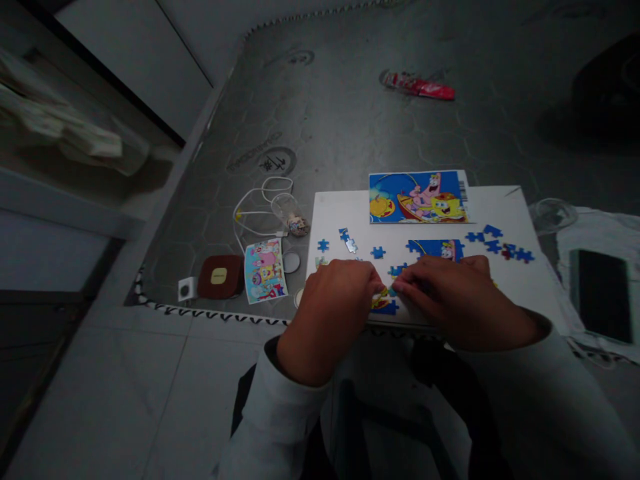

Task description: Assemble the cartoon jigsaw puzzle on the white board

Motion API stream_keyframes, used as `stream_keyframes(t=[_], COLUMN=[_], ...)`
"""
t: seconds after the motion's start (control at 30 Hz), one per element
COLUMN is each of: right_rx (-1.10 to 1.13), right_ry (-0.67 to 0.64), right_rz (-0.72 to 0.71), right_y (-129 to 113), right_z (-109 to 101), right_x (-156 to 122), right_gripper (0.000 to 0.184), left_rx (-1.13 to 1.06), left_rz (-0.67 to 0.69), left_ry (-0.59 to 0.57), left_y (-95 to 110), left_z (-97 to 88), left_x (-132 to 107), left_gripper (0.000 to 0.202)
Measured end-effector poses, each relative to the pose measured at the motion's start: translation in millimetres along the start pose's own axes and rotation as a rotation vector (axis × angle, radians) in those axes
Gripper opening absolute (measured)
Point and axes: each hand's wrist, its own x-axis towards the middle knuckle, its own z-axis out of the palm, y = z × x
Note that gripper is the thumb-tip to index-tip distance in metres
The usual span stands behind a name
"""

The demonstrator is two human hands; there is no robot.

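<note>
Both hands meet above the near edge of a white board (340, 210). My left hand (337, 293) is closed, its fingertips against a small joined group of blue and yellow puzzle pieces (385, 308). Facing it, my right hand (445, 293) pinches a blue puzzle piece (397, 271) at the group's upper edge. The fingers hide part of these pieces. Just beyond my right hand lies a joined section of the puzzle (447, 248), partly covered. At the back of the board rests the reference picture (420, 197) with cartoon figures in a boat.
Loose blue pieces (379, 253) lie on the board's left half, more (493, 245) on its right. Left of it are a cartoon card (266, 272), a brown case (220, 277), a white cable (245, 200) and a clear cup (293, 217). A phone (601, 293) lies at right.
</note>
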Motion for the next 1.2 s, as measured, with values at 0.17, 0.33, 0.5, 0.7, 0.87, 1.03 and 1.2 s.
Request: stream_keyframes(t=[0.17, 0.33, 0.5, 0.7, 0.87, 1.03, 1.2], right_rx=[-0.021, -0.031, -0.019, -0.02, -0.015, 0.022, 0.103], right_ry=[-0.005, -0.019, -0.048, -0.019, 0.027, 0.068, 0.083], right_rz=[-0.007, -0.017, 0.01, -0.003, -0.032, -0.053, -0.045], right_y=[4.9, 7.0, 3.8, 8.0, 10.7, 8.9, 9.0], right_z=[0.0, 1.5, -2.6, -1.4, 0.5, -3.2, -3.0], right_x=[-2.6, -4.2, -3.4, -2.7, -3.9, -2.7, -0.8], right_gripper=[0.021, 0.018, 0.02, 0.016, 0.017, 0.019, 0.012], left_rx=[0.026, 0.023, 0.022, 0.049, 0.072, 0.082, 0.102], left_rz=[0.027, -0.007, -0.044, -0.017, -0.03, -0.036, -0.039], left_ry=[0.0, 0.009, -0.011, -0.012, -0.028, -0.031, -0.024], left_y=[3.1, 3.1, 2.1, 4.4, 3.4, 2.5, 2.3], left_z=[2.0, 0.6, -4.4, -0.3, 2.3, -0.4, -2.2], left_x=[0.7, 3.3, -1.3, -1.7, -0.7, -1.5, -2.0], left_gripper=[0.023, 0.02, 0.012, 0.018, 0.017, 0.017, 0.018])
